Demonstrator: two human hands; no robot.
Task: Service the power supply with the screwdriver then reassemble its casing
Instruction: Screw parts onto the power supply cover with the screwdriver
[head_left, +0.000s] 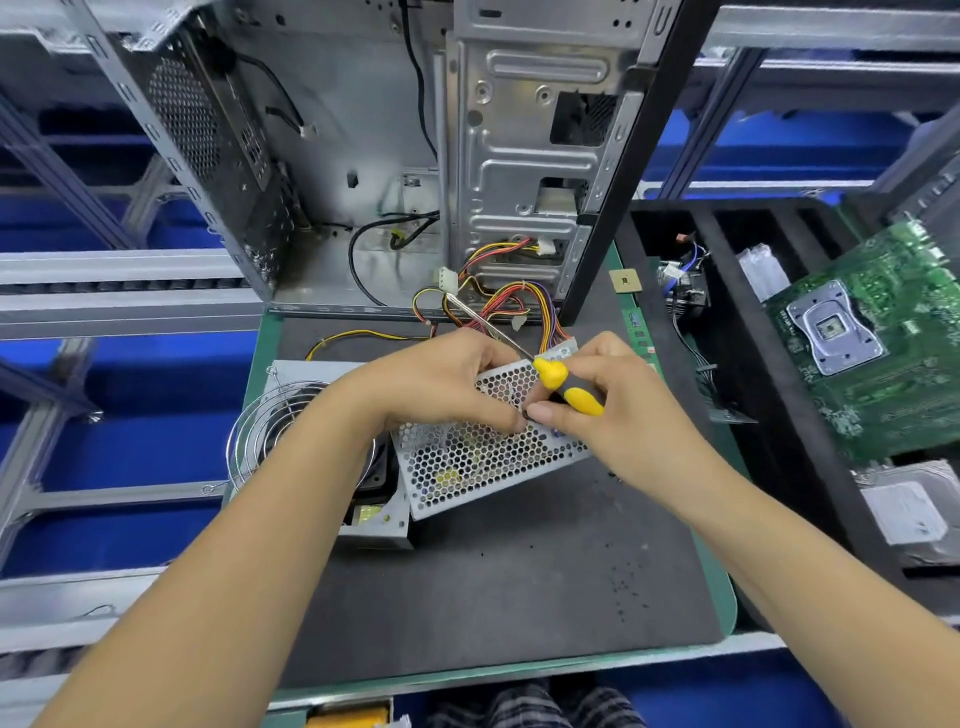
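Note:
The power supply lies on the dark mat, its perforated metal cover facing up and tilted. A fan with a wire grille sits at its left end, and coloured cables run from it toward the case. My right hand grips the yellow and black screwdriver by its handle; the steel shaft points up and away to the left. My left hand rests curled on the cover, its fingertips meeting my right thumb at a small dark part, possibly a screw, on the mesh.
An open, stripped computer case stands behind the mat. A black foam tray at the right holds a green motherboard, a cooler with wires and a hard drive. A small chip lies by the case. Metal rails and blue bins surround the bench.

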